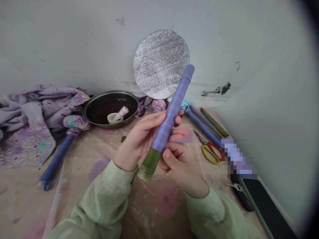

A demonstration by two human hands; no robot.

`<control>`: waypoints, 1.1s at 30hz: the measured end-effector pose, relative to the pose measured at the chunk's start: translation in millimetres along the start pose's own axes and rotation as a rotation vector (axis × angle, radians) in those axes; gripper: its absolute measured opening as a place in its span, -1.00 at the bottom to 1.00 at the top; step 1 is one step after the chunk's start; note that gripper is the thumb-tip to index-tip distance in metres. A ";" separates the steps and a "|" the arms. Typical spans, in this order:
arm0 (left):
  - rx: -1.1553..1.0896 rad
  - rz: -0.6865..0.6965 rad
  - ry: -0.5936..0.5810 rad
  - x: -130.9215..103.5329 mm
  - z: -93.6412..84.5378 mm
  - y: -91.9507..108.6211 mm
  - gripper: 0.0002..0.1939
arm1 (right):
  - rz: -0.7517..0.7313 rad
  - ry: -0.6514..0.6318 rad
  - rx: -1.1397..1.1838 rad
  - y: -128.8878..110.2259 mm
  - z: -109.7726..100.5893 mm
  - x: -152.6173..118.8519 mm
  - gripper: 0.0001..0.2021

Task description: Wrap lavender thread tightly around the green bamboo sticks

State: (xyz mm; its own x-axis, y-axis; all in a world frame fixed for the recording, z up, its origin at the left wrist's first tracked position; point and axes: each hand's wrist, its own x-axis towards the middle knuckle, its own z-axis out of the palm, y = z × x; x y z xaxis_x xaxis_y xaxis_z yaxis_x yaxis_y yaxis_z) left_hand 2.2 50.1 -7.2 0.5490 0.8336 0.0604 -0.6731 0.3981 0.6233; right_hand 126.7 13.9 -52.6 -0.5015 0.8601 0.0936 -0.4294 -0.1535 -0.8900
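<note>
A bamboo stick (169,116), wound in purple thread for most of its length, is held up above the table (149,212) in front of the person. Its long axis slants across the view: the wrapped end points up and to the right, away from the body, while the bare green end with its joint points down and to the left, between the sleeves. The upper end overlaps the lower right edge of a round silver disc (159,63) by the wall.

The left hand (138,139) grips the stick, thumb along its left side and fingers passing behind. The right hand (185,167) sits lower, its thumb at the edge of the winding; its fingers are partly hidden behind the stick, so I cannot tell whether they close on it.

Red-and-yellow scissors (211,153) lie to the right, near more sticks (203,127). To the left are a padded-head stick (58,156), floral cloth (30,132) and a dark pan (99,125) containing a small white bowl (111,119).
</note>
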 end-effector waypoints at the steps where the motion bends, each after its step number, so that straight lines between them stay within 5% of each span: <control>1: 0.007 0.007 0.011 -0.1 0.5 -0.5 -0.82 | -0.004 -0.008 0.006 0.8 -0.1 -0.5 -0.56; 16: 0.187 0.104 -0.013 0.5 -6.6 1.6 -0.80 | -0.020 0.088 0.008 1.5 1.2 -4.3 -0.58; 23: 0.463 0.177 -0.142 -3.4 -17.2 4.4 -0.26 | -0.126 0.254 -0.113 -3.3 -13.1 -4.2 -0.63; 27: 0.631 0.258 -0.316 -8.9 -22.8 10.5 -0.40 | -0.169 0.230 -0.188 -6.7 -17.9 -4.9 -0.67; 33: 0.832 0.357 -0.208 -13.4 -20.5 13.8 -0.39 | -0.232 0.251 -0.303 -15.4 -18.2 -5.1 -0.61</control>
State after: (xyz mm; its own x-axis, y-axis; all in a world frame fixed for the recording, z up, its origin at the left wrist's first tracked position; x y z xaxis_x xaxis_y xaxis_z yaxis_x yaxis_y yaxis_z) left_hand -24.6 52.3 -15.4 0.5099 0.7366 0.4444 -0.2910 -0.3385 0.8949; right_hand 149.6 20.8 -47.5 -0.2044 0.9520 0.2280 -0.2511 0.1741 -0.9522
